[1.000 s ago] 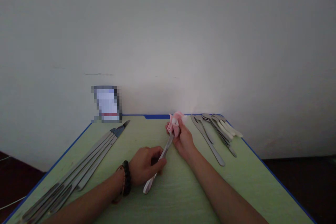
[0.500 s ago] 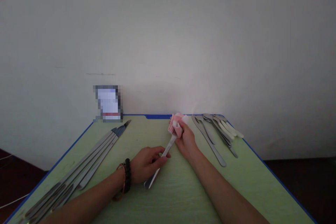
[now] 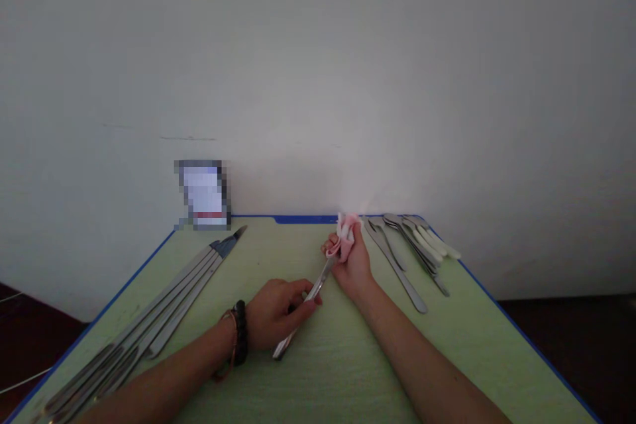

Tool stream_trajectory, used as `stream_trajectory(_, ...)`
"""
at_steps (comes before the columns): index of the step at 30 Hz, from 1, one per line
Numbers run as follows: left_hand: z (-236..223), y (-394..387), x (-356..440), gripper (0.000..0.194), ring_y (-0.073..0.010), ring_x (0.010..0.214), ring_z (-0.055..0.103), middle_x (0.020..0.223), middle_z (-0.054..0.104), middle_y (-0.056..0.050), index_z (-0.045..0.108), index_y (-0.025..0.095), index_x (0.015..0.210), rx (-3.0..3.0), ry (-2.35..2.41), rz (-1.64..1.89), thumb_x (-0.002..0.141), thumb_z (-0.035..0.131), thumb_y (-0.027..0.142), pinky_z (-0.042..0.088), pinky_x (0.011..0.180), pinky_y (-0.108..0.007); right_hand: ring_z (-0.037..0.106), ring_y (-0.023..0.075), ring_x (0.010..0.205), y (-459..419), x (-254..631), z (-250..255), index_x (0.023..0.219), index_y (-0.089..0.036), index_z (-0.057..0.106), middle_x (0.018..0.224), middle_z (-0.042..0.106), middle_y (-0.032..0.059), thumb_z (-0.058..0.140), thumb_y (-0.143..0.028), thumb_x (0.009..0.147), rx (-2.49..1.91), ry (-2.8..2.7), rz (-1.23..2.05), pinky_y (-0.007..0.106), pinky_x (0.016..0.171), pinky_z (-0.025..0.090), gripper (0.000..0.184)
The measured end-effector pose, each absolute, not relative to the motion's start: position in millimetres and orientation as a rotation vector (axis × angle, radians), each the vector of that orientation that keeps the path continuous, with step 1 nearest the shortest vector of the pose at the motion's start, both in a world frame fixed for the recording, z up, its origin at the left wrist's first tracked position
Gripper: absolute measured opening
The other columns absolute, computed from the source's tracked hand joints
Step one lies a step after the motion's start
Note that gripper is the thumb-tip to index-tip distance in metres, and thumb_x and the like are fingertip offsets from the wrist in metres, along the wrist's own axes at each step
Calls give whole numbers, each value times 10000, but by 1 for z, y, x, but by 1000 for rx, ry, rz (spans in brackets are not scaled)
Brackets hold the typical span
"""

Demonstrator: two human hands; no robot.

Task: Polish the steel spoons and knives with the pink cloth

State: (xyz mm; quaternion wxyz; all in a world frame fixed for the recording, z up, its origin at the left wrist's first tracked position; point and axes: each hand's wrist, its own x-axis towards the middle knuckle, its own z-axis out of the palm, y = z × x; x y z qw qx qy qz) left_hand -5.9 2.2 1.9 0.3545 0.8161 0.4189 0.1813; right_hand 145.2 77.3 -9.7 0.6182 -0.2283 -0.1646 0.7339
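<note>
My left hand (image 3: 281, 315) pinches a long, shiny metal table knife (image 3: 324, 276) between thumb and fingers. The knife slants from the lower left up to the right, and its near end juts out below my left hand. My right hand (image 3: 355, 265) is closed round a crumpled pink and white cloth (image 3: 346, 238), which wraps the far end of the knife and hides it. Left of my hands lies a row of long metal knives (image 3: 173, 298). To the right are a long metal knife (image 3: 405, 288), a fork (image 3: 390, 242) and several spoons (image 3: 415, 242).
Light green is the tabletop (image 3: 238, 384), with a blue edge. White-handled cutlery (image 3: 437, 245) lies near its right back corner. A blurred-out phone-like screen (image 3: 203, 193) leans against the grey wall (image 3: 318, 79) at the back left.
My right hand and the cloth have shifted slightly to the right, and the cloth is folded differently. The knife has turned about its length. My left hand has barely moved.
</note>
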Motion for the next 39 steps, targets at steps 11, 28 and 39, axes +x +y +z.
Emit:
stream_trajectory(11, 2, -2, -4, 221, -82, 412, 415, 475, 495, 72, 520, 157, 935, 1919, 1059, 504, 862, 406, 331, 310, 431, -174, 482, 100, 428, 77, 149, -7, 664, -192, 515, 481, 533, -24, 482, -486, 815, -540, -391, 1702, 217, 461, 405, 332)
stream_trajectory(28, -5, 0, 2, 311, -83, 398, 313, 434, 354, 95, 505, 178, 801, 1875, 1288, 604, 891, 334, 422, 189, 404, -198, 521, 132, 498, 71, 138, -3, 677, -177, 614, 520, 589, -6, 561, -477, 763, -658, -659, 1659, 249, 507, 423, 316)
stream_trajectory(39, 1, -1, 4, 320, -97, 399, 354, 423, 350, 92, 517, 181, 816, 1875, 1340, 609, 897, 298, 399, 212, 415, -204, 576, 151, 761, 76, 139, -10, 819, -195, 659, 801, 668, 4, 654, -391, 689, -562, -647, 1525, 264, 684, 458, 234)
